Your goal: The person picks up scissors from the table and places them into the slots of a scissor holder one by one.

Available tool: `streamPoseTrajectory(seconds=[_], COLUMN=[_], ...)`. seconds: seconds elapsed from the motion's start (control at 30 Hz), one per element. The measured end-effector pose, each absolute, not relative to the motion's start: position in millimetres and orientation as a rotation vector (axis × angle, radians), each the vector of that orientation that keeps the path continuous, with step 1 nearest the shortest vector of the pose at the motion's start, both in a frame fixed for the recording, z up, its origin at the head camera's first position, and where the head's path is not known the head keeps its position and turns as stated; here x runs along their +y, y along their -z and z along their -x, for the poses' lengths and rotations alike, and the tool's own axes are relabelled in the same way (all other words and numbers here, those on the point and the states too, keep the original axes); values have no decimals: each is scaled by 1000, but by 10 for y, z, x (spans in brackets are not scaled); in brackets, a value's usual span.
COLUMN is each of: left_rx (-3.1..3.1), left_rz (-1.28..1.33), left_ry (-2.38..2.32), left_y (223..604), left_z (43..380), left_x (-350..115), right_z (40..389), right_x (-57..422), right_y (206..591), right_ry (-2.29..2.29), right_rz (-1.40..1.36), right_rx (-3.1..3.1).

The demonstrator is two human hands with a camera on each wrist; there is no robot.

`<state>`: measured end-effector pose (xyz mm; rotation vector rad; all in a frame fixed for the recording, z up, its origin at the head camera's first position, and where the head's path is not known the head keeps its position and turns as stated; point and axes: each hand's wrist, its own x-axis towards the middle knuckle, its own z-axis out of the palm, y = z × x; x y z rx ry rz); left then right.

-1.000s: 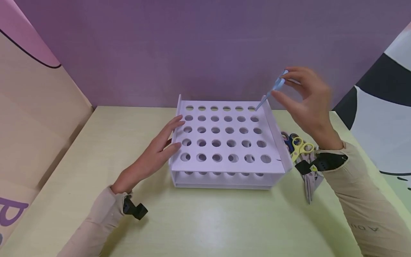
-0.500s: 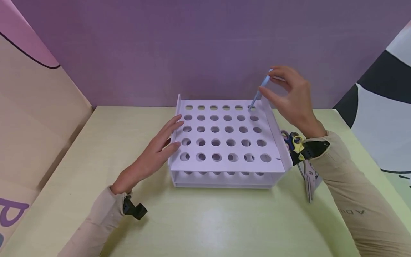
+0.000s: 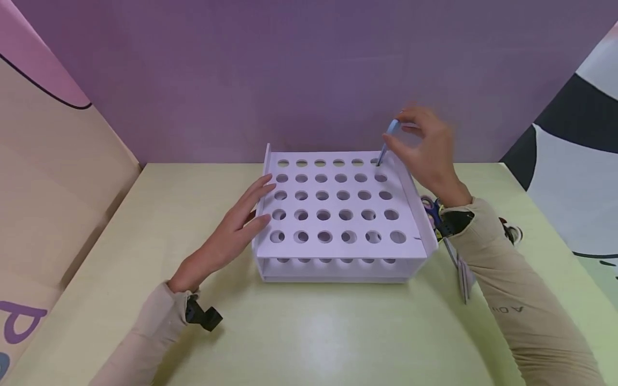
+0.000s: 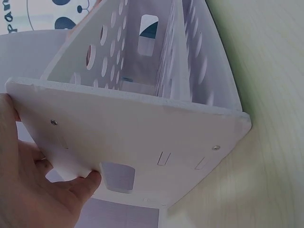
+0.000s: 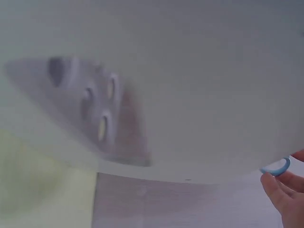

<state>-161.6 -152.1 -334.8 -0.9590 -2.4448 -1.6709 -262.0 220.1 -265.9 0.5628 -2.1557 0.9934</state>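
A white rack [image 3: 309,249] with rows of round holes stands on the table. My right hand [image 3: 429,155] pinches light blue scissors [image 3: 392,127] over the rack's back right corner. Their blades point down into the last hole of the back row. One blue ring of their handle shows between the fingertips in the right wrist view. My left hand [image 3: 219,241] rests against the rack's left side panel [image 4: 128,128], fingers extended over its top edge. In the left wrist view a fingertip lies on that panel beside its cutout.
Right of the rack lie more scissors with dark blue handles [image 3: 431,209], their blades [image 3: 465,279] pointing to the front. My right sleeve partly covers them. A small red and black item [image 3: 512,231] shows beyond the sleeve. A purple wall [image 3: 309,80] rises behind the table.
My right hand has moved left and slightly down, bringing the blue scissors from the rack's right edge into the back right hole. The left hand has stayed in place.
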Motion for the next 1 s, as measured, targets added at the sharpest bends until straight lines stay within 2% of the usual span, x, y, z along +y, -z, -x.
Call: streamPoseTrajectory(seconds=[0.37,1.0], left_rx=[-2476,-2503], left_rz=[963,933], left_ry=[1658,1661], left_y=[3334,3278], left_z=[1599,1526], left_x=[-1549,-1516], right_z=[2616,2540], right_x=[2175,2197], right_y=[2813,2759], right_ry=[-966,-830], right_rz=[-627,-590], right_rx=[-2368,-2595])
